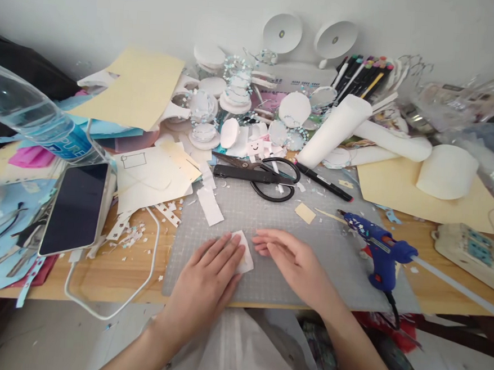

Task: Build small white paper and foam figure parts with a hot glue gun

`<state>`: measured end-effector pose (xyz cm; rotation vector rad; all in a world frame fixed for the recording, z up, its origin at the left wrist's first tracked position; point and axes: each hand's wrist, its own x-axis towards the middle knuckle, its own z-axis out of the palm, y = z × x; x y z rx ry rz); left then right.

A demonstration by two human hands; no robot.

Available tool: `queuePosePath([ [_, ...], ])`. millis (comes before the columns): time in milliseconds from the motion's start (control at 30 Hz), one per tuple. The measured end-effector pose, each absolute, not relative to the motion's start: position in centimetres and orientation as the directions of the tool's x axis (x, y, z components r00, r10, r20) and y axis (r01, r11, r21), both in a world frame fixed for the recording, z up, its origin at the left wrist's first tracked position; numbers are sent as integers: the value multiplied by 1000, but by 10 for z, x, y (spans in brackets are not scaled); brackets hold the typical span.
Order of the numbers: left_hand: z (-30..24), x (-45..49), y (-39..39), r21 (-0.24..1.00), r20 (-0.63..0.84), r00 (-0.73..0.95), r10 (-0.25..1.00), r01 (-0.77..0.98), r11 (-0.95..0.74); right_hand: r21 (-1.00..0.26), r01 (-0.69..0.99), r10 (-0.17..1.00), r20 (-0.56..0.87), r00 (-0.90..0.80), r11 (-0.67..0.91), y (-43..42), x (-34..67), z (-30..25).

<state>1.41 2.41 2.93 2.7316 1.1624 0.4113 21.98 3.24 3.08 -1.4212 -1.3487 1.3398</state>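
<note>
My left hand [209, 272] lies flat with its fingers stretched out over a small white piece of paper [247, 259], pressing it on the grey cutting mat [299, 284]. Part of that paper is hidden under the fingers. Just to its right, my right hand [290, 258] hovers at the mat with fingers extended and slightly curved, holding nothing. Beyond the hands lie black-handled scissors [275, 178], a utility knife [245, 174] and a black marker [325, 182]. A small cream paper piece [305, 213] and a white paper strip [210, 206] rest on the mat.
A blue glue gun [380, 248] with a white glue stick lies at right, near a power strip [475, 249]. At left are a phone [76, 209], a tilted water bottle [40, 114] and a white cable [155, 252]. White paper rolls [335, 129] and crafted pieces crowd the back.
</note>
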Motion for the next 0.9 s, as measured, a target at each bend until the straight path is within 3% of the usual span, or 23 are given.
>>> queuePosePath([
  [100,29,15,21,243,199,641,741,700,-671,-941,56,930,-338,-145,-333,37,221,37],
  [267,28,12,16,292,214,611,762,704,-647,-893,-58,876,-422,-234,-446,44,215,45],
  [467,24,1,11,463,259,491,832,693,-553,-883,-148,858,-374,-353,-446,41,207,42],
  [567,28,-2,11,616,284,383,879,630,-473,-914,-166,887,-295,-355,-370,37,208,40],
  [633,38,-1,13,767,188,254,949,565,-303,-951,-151,939,-227,-257,-271,33,209,42],
  [733,60,5,18,926,-115,119,986,373,63,-991,-70,988,-105,-117,-113,26,206,52],
  [900,78,18,21,962,-271,152,950,42,268,-999,54,983,-2,-183,8,14,195,75],
])
